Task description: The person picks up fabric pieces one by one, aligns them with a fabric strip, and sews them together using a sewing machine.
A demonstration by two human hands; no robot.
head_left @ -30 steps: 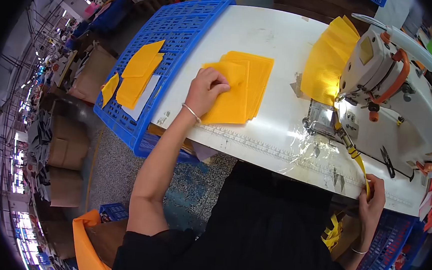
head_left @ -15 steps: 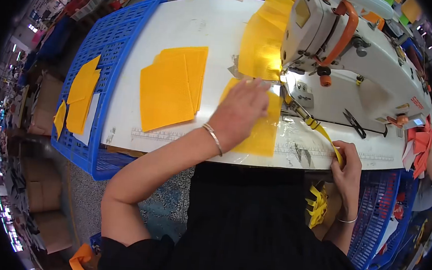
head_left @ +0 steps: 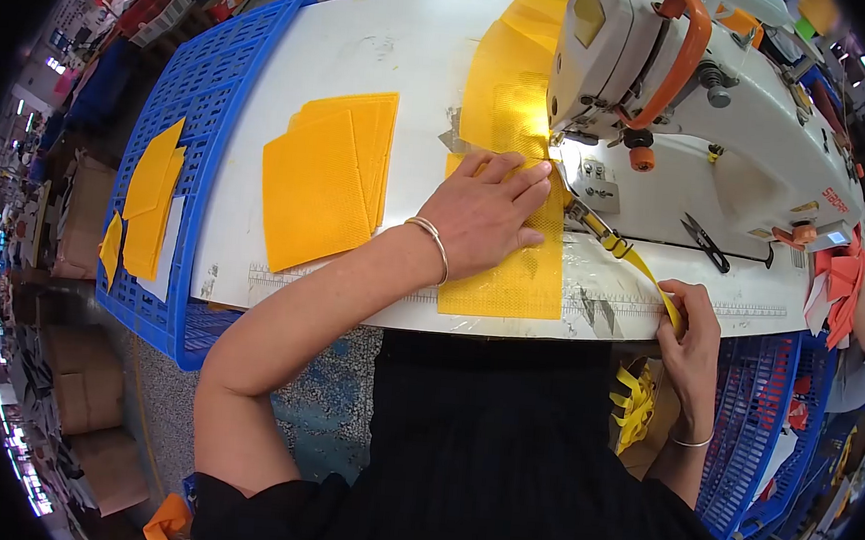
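Note:
My left hand (head_left: pixel 489 214) lies flat with fingers spread on a yellow fabric panel (head_left: pixel 501 293), just left of the sewing machine's (head_left: pixel 657 75) needle area. Another yellow panel (head_left: pixel 499 104) runs on behind it, under the machine's light. Between the thumb and fingers of my right hand (head_left: pixel 687 333), at the table's front edge, is a narrow yellow strip (head_left: pixel 648 270). The strip runs up through a metal binding guide (head_left: pixel 596 224) toward the needle, which the machine head and my fingertips partly hide.
A stack of yellow panels (head_left: pixel 323 187) lies left of my arm. Farther left, a blue crate (head_left: pixel 220 85) bears more yellow pieces (head_left: pixel 157 196). Snips (head_left: pixel 705 244) rest on the machine bed. Blue baskets (head_left: pixel 743 422) stand lower right, near another person's sleeve (head_left: pixel 859 370).
My left hand has shifted slightly and flattened onto the front yellow panel, which now lies straighter. My right hand keeps its grip on the strip, almost unmoved. The whole view has shifted slightly.

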